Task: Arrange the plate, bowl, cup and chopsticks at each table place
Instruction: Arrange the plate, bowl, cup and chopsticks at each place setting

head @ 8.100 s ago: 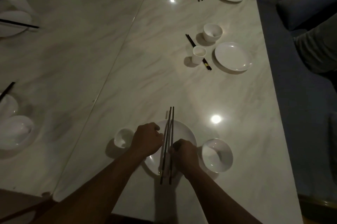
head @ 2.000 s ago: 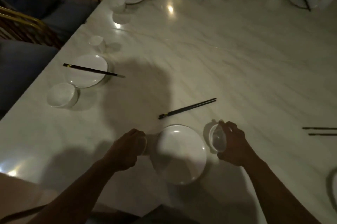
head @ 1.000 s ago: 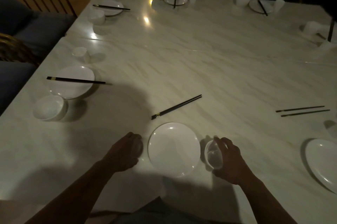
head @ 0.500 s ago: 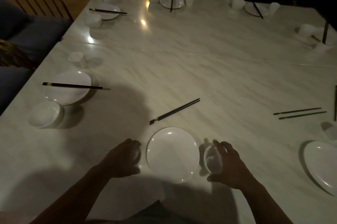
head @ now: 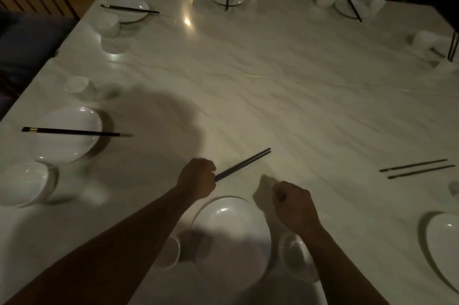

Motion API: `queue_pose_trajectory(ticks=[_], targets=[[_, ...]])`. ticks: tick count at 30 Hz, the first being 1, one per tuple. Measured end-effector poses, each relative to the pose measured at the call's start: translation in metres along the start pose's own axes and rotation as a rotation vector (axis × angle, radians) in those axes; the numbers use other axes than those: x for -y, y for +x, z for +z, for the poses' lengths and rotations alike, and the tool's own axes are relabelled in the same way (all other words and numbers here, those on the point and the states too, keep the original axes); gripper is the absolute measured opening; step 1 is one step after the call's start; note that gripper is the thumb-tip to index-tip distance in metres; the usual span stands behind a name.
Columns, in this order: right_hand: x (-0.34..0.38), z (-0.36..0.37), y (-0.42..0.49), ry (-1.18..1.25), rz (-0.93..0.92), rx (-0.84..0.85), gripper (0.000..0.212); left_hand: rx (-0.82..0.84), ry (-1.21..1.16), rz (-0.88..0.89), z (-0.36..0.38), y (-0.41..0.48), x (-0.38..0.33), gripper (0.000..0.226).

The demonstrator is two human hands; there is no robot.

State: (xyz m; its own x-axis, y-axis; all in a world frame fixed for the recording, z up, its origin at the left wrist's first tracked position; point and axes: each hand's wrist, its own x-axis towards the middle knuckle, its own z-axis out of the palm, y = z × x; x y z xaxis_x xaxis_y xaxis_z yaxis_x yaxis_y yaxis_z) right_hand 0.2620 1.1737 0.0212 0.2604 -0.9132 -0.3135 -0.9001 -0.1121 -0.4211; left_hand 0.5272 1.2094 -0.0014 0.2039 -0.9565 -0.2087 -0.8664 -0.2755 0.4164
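White plate (head: 231, 237) set, cup (head: 171, 252) left of it, bowl (head: 295, 257) right. Left hand (head: 197, 180) fingers closed on the chopsticks (head: 244, 164) beyond the plate, unplaced; right hand (head: 294, 207) loosely curled, seemingly empty. Marble worktop (head: 273, 96).

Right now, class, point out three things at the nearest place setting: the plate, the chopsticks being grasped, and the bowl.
plate (head: 231, 237), head view, bare centre of its face.
chopsticks (head: 244, 163), head view, mid-shaft, beyond the left hand.
bowl (head: 296, 258), head view, inner wall, beside the right forearm.
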Motion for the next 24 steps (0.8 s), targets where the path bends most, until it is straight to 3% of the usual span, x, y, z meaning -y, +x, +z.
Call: queue_pose_trajectory(ticks=[5,8,18,24], targets=[[0.013,0.023,0.026,0.075,0.052,0.066,0.023,0.030,-0.006,0.024,0.024,0.051,-0.018,0.021],[0.013,0.032,0.036,0.121,0.080,0.121,0.014,0.073,-0.004,0.021,0.031,0.067,-0.019,0.021],[0.045,0.052,0.068,0.220,0.123,0.067,0.020,0.066,-0.091,0.021,0.035,0.085,-0.001,0.016],[0.079,0.064,0.087,0.341,0.421,0.067,0.036,0.041,-0.034,0.100,0.034,0.082,0.016,0.018]])
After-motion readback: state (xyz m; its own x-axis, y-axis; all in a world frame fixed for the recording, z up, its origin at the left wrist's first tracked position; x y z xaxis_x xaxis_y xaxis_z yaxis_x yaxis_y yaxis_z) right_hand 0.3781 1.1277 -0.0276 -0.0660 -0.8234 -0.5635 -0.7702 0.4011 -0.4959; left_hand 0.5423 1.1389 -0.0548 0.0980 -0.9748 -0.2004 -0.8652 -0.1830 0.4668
